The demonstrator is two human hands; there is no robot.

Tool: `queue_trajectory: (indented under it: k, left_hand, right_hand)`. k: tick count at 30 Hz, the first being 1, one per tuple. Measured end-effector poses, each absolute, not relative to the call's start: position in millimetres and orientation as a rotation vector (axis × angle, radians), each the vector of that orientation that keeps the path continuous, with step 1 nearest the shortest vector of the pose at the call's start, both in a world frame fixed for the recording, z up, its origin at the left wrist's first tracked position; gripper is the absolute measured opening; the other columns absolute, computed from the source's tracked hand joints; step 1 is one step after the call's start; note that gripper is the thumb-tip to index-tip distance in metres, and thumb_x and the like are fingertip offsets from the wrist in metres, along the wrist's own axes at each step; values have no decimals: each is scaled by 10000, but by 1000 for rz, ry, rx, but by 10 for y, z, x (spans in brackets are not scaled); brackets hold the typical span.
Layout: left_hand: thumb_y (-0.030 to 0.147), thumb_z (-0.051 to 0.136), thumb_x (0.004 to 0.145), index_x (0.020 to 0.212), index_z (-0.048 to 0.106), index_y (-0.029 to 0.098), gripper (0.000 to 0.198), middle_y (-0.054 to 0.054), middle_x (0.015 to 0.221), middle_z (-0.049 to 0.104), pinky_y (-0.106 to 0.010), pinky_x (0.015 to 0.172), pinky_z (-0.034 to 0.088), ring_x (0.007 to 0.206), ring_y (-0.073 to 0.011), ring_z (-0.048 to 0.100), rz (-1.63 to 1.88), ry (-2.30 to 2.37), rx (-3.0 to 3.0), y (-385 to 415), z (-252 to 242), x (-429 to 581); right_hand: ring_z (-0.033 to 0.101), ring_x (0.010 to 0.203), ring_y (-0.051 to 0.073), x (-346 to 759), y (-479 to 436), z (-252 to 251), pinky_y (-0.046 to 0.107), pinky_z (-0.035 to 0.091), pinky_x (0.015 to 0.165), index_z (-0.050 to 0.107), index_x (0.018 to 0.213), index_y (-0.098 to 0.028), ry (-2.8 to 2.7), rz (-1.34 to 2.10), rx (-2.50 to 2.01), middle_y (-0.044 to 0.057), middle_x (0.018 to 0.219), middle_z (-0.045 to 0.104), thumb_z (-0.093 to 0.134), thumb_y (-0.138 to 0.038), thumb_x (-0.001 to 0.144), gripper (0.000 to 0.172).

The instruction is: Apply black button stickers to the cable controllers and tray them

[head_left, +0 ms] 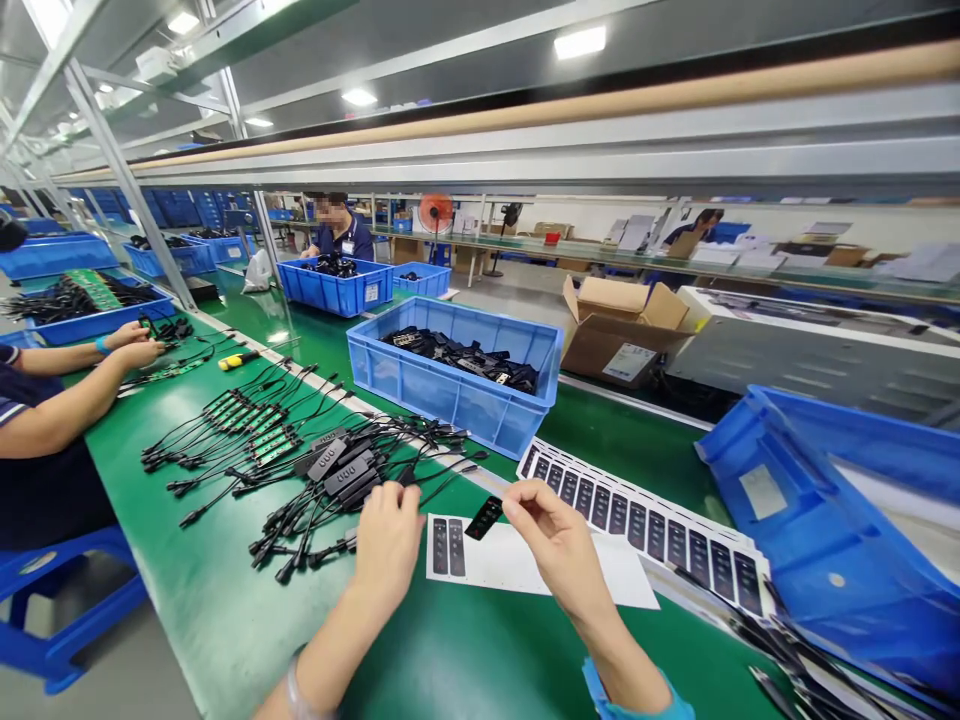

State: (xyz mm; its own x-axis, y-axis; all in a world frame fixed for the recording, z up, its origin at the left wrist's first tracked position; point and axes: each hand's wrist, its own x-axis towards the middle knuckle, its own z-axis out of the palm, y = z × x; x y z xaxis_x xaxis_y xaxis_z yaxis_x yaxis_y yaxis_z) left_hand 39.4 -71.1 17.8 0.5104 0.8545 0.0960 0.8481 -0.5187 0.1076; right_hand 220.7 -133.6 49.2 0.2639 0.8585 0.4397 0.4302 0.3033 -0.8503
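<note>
My right hand (553,535) pinches a small black sticker (484,517) between thumb and forefinger, just above a white backing sheet (525,565) that still carries two black stickers at its left end. My left hand (386,540) rests with curled fingers at the sheet's left edge, touching a pile of black controller modules with cables (337,480). What its fingers hold is hidden. A longer sheet lined with several black stickers (645,525) lies to the right on the green bench (225,620).
A blue bin of black parts (454,375) stands behind the pile. A tilted blue bin (832,520) is at right, an open cardboard box (630,325) behind. Green circuit boards with cables (247,420) lie left, where a seated co-worker's hands (131,345) work. Another person sits far back.
</note>
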Motion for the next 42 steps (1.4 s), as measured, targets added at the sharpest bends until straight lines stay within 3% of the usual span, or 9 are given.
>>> queue_trajectory:
  k: [3, 6, 9, 12, 16, 21, 25, 35, 42]
  left_hand:
    - [174, 520, 897, 1285, 526, 87, 398, -161, 1099, 600, -425, 858, 466, 1019, -299, 560, 375, 1786, 2589, -550, 223, 258]
    - [169, 490, 890, 1328, 479, 74, 448, -153, 1064, 594, -402, 841, 468, 992, -279, 574, 508, 1739, 2412, -445, 187, 155]
    - [286, 462, 913, 1276, 525, 117, 405, -88, 945, 571, -327, 696, 479, 799, -200, 596, 706, 1417, 1976, -466, 166, 151]
    - [416, 577, 851, 1132, 581, 132, 400, -22, 804, 559, -247, 549, 423, 611, -119, 544, 718, 999, 1321, -603, 210, 243]
    - [290, 774, 680, 1029, 570, 145, 429, -25, 850, 633, -219, 591, 443, 660, -100, 598, 617, 687, 823, -828, 287, 392]
    - [223, 787, 688, 1146, 536, 152, 527, -89, 972, 694, -308, 744, 508, 789, -179, 693, 524, 611, 820, -987, 300, 473]
    - [201, 784, 711, 1287, 482, 174, 651, -103, 997, 712, -325, 772, 517, 826, -204, 712, 534, 564, 833, -1016, 280, 481]
    - [210, 789, 727, 1292, 510, 180, 632, -119, 1014, 732, -308, 778, 527, 834, -198, 718, 520, 520, 837, -1014, 284, 477]
    - [226, 796, 728, 1288, 512, 173, 630, -106, 965, 727, -320, 780, 525, 828, -206, 716, 513, 529, 828, -1029, 287, 475]
  right_hand:
    - [525, 677, 160, 2202, -1371, 607, 276, 440, 629, 578, 767, -211, -1235, 575, -1282, 5, 729, 550, 602, -391, 866, 206]
    - [496, 639, 142, 2171, -1390, 624, 269, 443, 608, 561, 785, -216, -1159, 664, -1252, -9, 724, 520, 634, -434, 836, 235]
    - [459, 584, 115, 2146, -1391, 611, 251, 436, 550, 521, 802, -224, -1074, 753, -1228, -27, 735, 471, 633, -473, 830, 275]
    - [440, 547, 95, 2126, -1382, 582, 230, 409, 487, 483, 820, -229, -1023, 852, -1200, -44, 738, 432, 632, -496, 828, 306]
    - [416, 511, 74, 2074, -1360, 493, 208, 374, 440, 462, 838, -229, -967, 967, -1175, -60, 723, 413, 652, -507, 811, 338]
    - [417, 531, 85, 2001, -1337, 352, 181, 363, 410, 473, 847, -229, -940, 1064, -1153, -63, 680, 427, 696, -475, 785, 338]
    - [418, 546, 87, 2005, -1339, 312, 167, 366, 401, 502, 856, -224, -948, 1082, -1163, -55, 685, 453, 722, -430, 775, 312]
    - [389, 476, 66, 2051, -1337, 348, 154, 368, 324, 521, 869, -225, -903, 1131, -1176, -63, 679, 439, 743, -448, 749, 337]
    - [422, 529, 82, 2056, -1346, 362, 143, 391, 328, 527, 865, -219, -904, 1141, -1189, -52, 688, 436, 749, -437, 745, 333]
